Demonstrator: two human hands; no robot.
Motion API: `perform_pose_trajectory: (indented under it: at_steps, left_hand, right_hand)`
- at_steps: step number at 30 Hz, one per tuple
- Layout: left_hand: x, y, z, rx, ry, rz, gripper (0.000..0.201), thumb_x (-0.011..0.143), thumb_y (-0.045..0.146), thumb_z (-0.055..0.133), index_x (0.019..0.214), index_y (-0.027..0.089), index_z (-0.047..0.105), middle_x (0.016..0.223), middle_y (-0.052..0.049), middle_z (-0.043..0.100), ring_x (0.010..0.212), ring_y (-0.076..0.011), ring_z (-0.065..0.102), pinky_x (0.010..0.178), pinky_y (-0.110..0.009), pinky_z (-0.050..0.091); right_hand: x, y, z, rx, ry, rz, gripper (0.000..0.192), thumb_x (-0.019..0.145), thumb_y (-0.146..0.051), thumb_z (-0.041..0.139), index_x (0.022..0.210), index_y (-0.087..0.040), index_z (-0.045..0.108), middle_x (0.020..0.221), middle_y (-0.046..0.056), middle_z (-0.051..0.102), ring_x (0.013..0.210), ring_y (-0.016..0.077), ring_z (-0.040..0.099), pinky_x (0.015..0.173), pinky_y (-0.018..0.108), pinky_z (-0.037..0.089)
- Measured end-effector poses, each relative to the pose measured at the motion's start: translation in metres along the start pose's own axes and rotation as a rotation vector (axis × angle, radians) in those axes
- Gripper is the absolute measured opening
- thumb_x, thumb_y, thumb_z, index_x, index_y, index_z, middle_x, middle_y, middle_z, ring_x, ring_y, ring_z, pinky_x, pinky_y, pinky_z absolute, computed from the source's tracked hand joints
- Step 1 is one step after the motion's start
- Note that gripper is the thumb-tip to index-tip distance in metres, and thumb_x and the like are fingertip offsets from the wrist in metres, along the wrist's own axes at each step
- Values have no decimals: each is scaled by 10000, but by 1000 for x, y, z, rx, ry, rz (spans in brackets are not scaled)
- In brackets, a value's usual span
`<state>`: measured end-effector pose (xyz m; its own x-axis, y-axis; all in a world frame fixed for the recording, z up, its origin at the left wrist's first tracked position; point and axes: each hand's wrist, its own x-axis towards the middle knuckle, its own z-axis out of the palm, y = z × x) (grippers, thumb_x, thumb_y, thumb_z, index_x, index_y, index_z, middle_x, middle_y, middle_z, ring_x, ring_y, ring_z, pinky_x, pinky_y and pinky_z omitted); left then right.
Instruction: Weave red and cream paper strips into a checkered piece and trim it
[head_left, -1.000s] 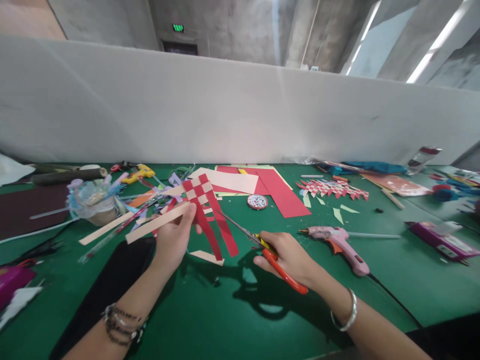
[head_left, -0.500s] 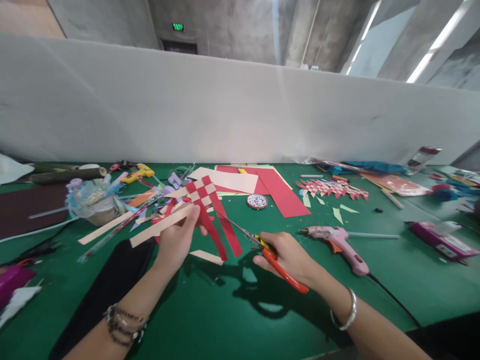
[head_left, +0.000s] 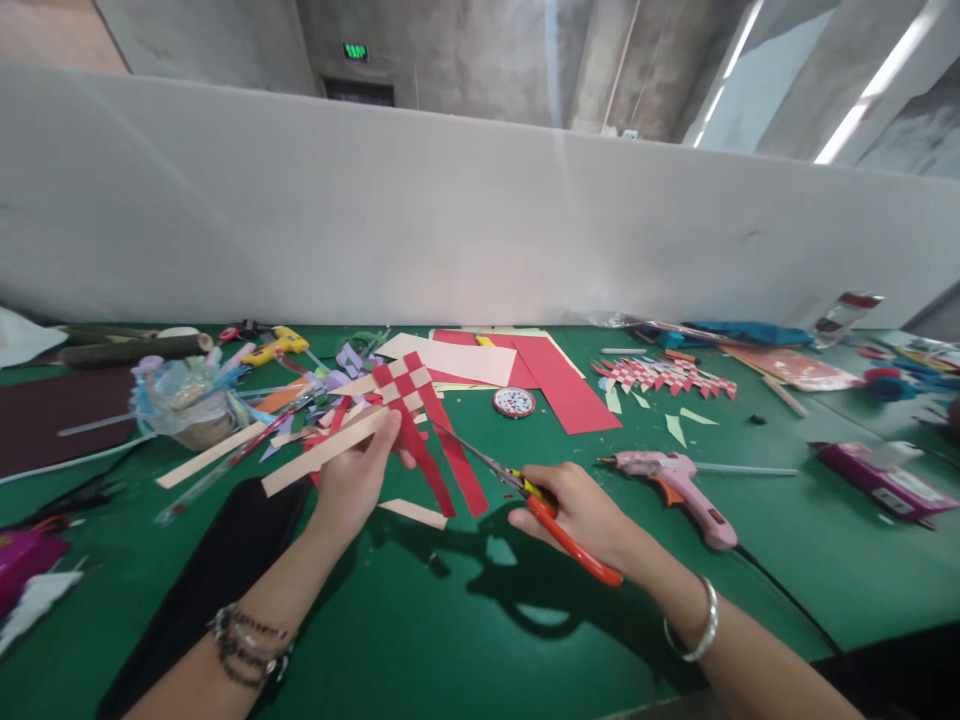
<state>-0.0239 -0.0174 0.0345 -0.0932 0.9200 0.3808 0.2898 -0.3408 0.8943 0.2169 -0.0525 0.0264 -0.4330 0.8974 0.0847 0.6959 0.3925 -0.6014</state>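
Observation:
My left hand (head_left: 358, 478) holds up a woven piece of red and cream paper strips (head_left: 405, 400), with long loose strips hanging out to the left and lower right. Orange-handled scissors (head_left: 525, 495) sit in my right hand (head_left: 581, 512), their blades pointing up-left toward the red strips. Both hands are above the green table (head_left: 450, 620).
A pink glue gun (head_left: 679, 482) lies right of my right hand. Red and cream paper sheets (head_left: 517, 370), a small round tin (head_left: 514, 403) and another woven piece (head_left: 664, 378) lie farther back. A bowl with scraps (head_left: 184, 405) and a yellow glue gun (head_left: 277, 347) stand left.
The woven piece has shifted slightly to the right and down in my left hand. My right hand with the scissors has barely moved.

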Motion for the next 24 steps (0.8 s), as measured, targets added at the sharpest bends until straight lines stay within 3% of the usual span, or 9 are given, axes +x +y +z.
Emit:
perform_pose_trajectory:
  at_steps: [24]
  left_hand:
    - [1, -2, 2, -61, 34, -6, 290, 836, 423, 518, 643, 210, 555, 486, 28, 574, 502, -150, 566, 567, -261, 454]
  right_hand:
    - [0, 2, 1, 16, 31, 18, 493, 771, -590, 532, 576, -195, 312, 512, -76, 264, 512, 82, 152, 464, 220, 153]
